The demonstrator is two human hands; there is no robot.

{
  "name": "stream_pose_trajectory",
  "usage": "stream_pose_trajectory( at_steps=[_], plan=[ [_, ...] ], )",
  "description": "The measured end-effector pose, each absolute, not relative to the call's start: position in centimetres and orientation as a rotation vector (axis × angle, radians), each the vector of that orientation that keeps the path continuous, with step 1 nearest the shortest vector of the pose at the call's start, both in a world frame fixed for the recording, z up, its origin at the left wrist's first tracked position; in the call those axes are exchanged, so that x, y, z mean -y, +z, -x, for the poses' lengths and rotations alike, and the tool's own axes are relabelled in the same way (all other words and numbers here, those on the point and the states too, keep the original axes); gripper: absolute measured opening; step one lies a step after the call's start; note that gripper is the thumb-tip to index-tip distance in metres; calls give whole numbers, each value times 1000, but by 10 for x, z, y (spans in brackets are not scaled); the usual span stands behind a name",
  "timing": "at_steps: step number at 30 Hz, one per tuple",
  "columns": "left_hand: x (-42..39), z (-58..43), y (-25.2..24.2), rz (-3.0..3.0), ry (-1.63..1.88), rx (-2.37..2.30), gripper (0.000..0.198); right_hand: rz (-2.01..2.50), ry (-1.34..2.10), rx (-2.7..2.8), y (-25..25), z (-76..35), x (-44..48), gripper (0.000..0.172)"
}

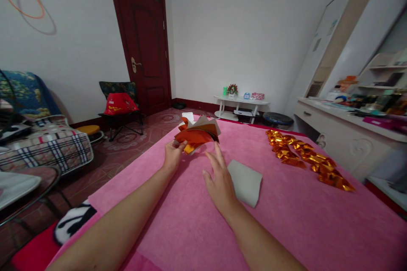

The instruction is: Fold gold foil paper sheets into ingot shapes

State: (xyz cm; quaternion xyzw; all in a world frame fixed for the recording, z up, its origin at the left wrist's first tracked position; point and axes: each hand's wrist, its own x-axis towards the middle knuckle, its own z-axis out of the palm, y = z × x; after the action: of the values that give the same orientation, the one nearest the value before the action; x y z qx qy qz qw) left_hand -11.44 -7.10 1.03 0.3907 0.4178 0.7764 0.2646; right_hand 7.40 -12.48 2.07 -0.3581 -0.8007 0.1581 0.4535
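My left hand (173, 155) is closed on a fanned stack of orange foil sheets (197, 134), held a little above the pink cloth (286, 220). Beside it, my right hand (220, 178) is open with fingers stretched out, hovering just below the stack and holding nothing. A single grey sheet (245, 182) lies flat on the cloth, partly under my right hand's edge. A row of several folded gold foil pieces (310, 159) lies on the cloth to the right.
A white dresser (346, 135) with cluttered items stands at the right. A dark red door (144, 38), a folding chair with a red bag (120, 103) and a low white table (240, 103) lie beyond. A plaid-covered seat (47, 144) is at left.
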Motion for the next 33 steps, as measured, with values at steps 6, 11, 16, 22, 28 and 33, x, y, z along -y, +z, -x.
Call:
stream_pose_trajectory(
  at_steps=[6,11,16,22,28,33],
  plan=[
    [70,117,8,-1075,2091,-1138,30,867,392,1971,21,-75,126,61],
    [70,117,9,-1076,2097,-1154,29,809,381,1954,21,-76,124,60],
    [72,116,9,-1112,2087,-1165,28,810,493,1864,22,-76,124,67],
    [73,115,10,-1159,2047,-1196,24,821,538,1806,23,-75,124,79],
    [74,113,12,-1163,2058,-1215,23,812,536,1810,22,-75,123,81],
    [74,113,11,-1163,2063,-1210,21,819,524,1819,22,-74,122,81]
  ],
)
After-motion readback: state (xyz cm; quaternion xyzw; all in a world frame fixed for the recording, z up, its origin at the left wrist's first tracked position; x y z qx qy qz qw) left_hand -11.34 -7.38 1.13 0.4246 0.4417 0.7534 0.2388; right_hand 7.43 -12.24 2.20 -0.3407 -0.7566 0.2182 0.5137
